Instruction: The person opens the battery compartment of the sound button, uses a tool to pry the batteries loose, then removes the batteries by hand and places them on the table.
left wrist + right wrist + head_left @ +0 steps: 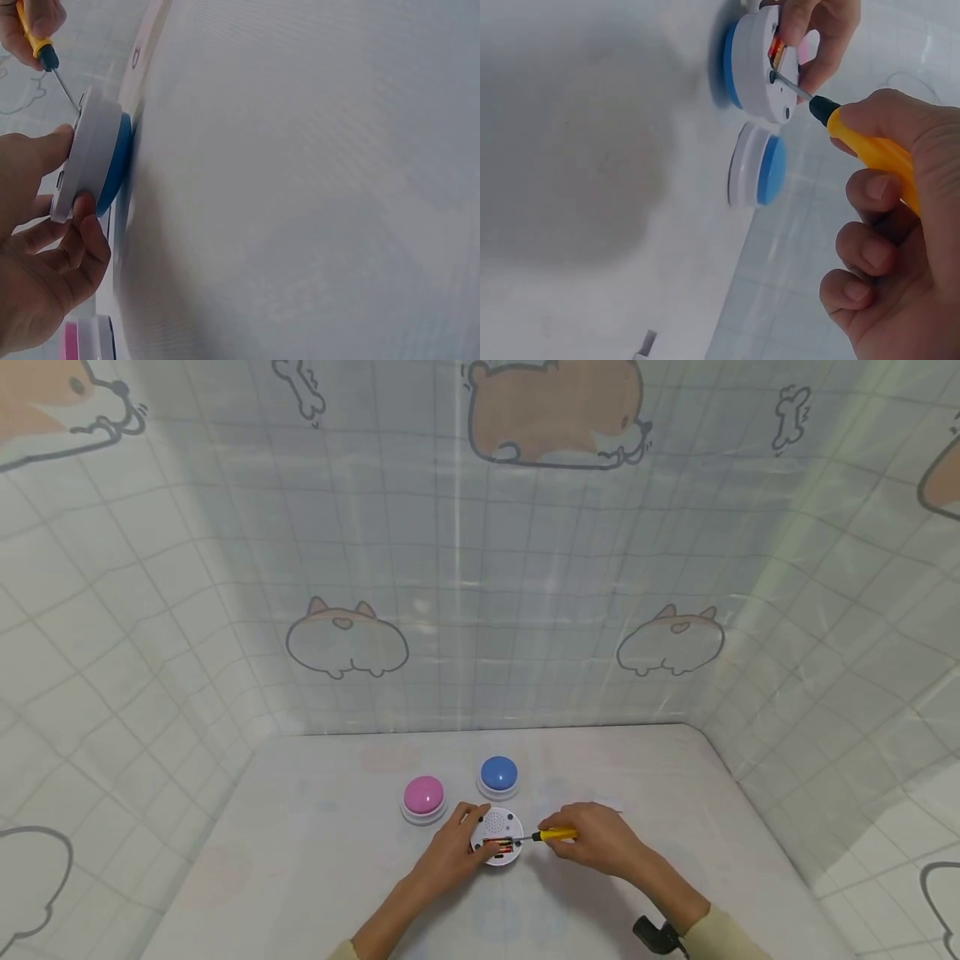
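Ideally, the left hand, fingers curled round the upturned button in from the far edge of the surface, braces while the right hand, fingers pinching the screwdriver, works gently beside the batteries.

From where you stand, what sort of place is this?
Probably a screened-off tabletop workspace: cartoon-printed sheeting surrounds the pale table on three sides, and a yellow screwdriver reaches an upturned button.
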The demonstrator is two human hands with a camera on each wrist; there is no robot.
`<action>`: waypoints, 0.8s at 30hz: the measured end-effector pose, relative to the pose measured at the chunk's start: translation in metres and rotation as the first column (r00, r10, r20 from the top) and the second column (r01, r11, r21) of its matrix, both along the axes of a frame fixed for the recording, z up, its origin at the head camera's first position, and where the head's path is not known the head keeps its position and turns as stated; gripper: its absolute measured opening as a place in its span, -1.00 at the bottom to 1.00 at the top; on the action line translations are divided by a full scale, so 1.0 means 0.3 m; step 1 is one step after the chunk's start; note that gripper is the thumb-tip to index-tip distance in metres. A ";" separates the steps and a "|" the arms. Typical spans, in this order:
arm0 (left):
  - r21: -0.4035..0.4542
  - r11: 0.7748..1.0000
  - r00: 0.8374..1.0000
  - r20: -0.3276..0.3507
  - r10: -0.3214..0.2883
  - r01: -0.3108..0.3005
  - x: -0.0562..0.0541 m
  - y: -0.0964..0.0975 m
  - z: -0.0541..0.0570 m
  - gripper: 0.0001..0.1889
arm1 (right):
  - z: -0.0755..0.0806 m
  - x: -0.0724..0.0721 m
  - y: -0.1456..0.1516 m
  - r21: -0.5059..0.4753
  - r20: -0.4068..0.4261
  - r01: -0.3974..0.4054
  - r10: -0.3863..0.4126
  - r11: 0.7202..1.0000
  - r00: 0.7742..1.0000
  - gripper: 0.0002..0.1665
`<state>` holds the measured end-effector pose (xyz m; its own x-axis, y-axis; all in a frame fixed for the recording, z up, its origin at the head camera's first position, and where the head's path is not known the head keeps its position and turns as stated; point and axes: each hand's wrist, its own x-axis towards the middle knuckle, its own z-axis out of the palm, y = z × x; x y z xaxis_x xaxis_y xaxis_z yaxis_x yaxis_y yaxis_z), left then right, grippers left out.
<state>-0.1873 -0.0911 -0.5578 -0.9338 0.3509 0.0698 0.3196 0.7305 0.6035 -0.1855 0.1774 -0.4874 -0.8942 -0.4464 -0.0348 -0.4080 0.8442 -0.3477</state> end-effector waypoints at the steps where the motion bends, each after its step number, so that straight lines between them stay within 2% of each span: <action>1: 0.002 1.000 1.000 0.000 0.000 0.000 0.000 0.000 0.000 -0.28 | 0.002 0.000 -0.004 0.012 -0.009 -0.006 0.006 1.000 1.000 -0.73; 7: 0.011 1.000 0.999 -0.033 -0.014 0.015 0.003 -0.004 -0.001 -0.31 | 0.028 0.012 -0.033 0.084 -0.064 -0.057 0.063 0.995 0.996 -0.73; 11: 0.010 1.000 1.000 -0.025 -0.004 0.005 0.001 -0.002 -0.001 -0.31 | 0.044 0.021 -0.055 0.129 -0.123 -0.110 0.126 0.986 0.984 -0.75; 15: 0.010 1.000 1.000 -0.012 0.008 -0.007 -0.003 -0.001 -0.002 -0.31 | 0.049 0.024 -0.074 0.169 -0.160 -0.124 0.151 0.978 0.976 -0.75; 19: 0.015 1.000 1.000 -0.010 0.007 -0.007 -0.005 -0.001 -0.003 -0.30 | 0.055 0.023 -0.083 0.168 -0.147 -0.116 0.141 0.979 0.979 -0.75; 24: 0.021 1.000 1.000 -0.010 0.010 -0.010 -0.006 -0.001 -0.005 -0.30 | 0.059 0.015 -0.080 0.130 -0.088 -0.097 0.109 0.987 0.990 -0.73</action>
